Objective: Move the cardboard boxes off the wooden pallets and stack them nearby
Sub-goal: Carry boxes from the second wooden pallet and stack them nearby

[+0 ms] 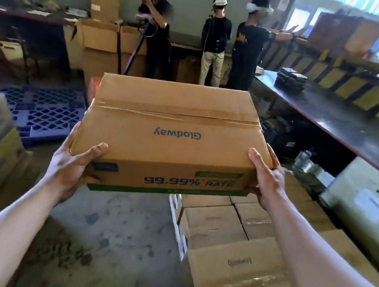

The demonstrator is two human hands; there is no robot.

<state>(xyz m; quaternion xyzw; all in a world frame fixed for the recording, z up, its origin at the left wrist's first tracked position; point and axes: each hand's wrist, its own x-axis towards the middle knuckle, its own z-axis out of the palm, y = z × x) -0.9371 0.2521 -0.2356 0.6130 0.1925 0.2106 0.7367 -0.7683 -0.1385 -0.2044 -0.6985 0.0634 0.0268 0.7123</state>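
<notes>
The taped brown cardboard box (pixel 166 139) hangs in mid-air above the concrete floor (pixel 119 227), gripped only at its near corners by the left hand (pixel 72 164) and right hand (pixel 265 178), thumbs on top, so its far end could dip and slip free.

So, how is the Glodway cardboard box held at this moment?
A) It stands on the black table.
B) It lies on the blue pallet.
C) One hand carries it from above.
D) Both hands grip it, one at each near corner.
D: the left hand and the right hand each grip a near corner of the cardboard box, thumbs on top, and it is held up in the air.
</notes>
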